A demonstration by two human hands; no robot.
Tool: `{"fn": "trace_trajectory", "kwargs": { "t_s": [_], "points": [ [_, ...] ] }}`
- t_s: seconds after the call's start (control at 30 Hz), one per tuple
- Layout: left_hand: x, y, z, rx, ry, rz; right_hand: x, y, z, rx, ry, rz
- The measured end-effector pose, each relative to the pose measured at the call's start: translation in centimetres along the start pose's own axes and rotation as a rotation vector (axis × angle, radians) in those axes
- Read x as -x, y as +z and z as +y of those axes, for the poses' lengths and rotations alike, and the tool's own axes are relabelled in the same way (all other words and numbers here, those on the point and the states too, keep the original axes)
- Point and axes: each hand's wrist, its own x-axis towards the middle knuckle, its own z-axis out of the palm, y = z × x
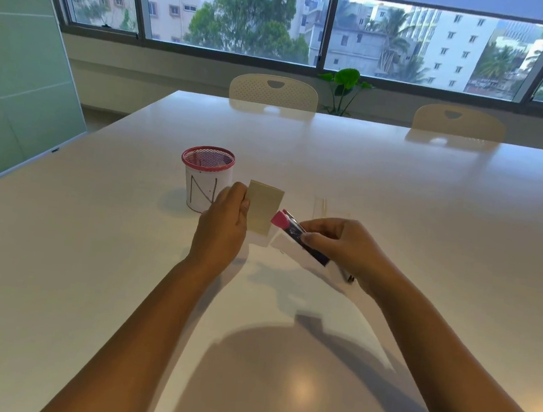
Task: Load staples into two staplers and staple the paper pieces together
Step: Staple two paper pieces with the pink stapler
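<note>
Head view: left hand [223,223] pinches paper pieces [262,211]; right hand [337,245] grips pink-tipped stapler [297,235] beside their right edge. Stapling apparently underway; second stapler unseen.

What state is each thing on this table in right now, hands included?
Left hand: pinches the beige paper piece by its edge.
Beige paper piece: held upright off the table.
Right hand: grips the stapler.
Stapler: held tilted, pink end toward the paper.
Mesh cup: upright on the table, contents unclear.
White sheet: lies under the hands.
</note>
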Motion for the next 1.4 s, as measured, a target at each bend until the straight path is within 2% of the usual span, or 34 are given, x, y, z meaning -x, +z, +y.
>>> {"fn": "trace_trajectory", "kwargs": {
  "t_s": [0.23, 0.4, 0.57, 0.67, 1.13, 1.3, 1.4],
  "points": [
    [0.2, 0.3, 0.4, 0.106, 0.043, -0.142, 0.1, 0.7, 0.3, 0.003, -0.077, 0.043],
    [0.2, 0.1, 0.4, 0.173, 0.073, -0.174, -0.1, 1.3, 0.6, 0.026, -0.122, 0.081],
    [-0.2, -0.8, 1.0, 0.343, -0.004, -0.27, -0.2, 0.9, 0.5, 0.035, -0.179, 0.124],
    [-0.2, -1.0, 1.4, 0.365, -0.049, -0.329, -0.1, 0.6, 0.4, 0.03, -0.205, 0.117],
    [0.3, 0.3, 1.5, 0.534, -0.113, -0.267, -0.4, 0.5, 0.9, 0.045, -0.251, 0.144],
    [0.3, 0.5, 1.2, 0.689, -0.268, -0.276, -0.5, 0.7, 1.0, -0.114, -0.245, 0.171],
    [0.3, 0.5, 1.4, 0.802, -0.28, -0.279, -0.6, 0.7, 0.8, -0.212, -0.207, 0.22]
  ]
}}
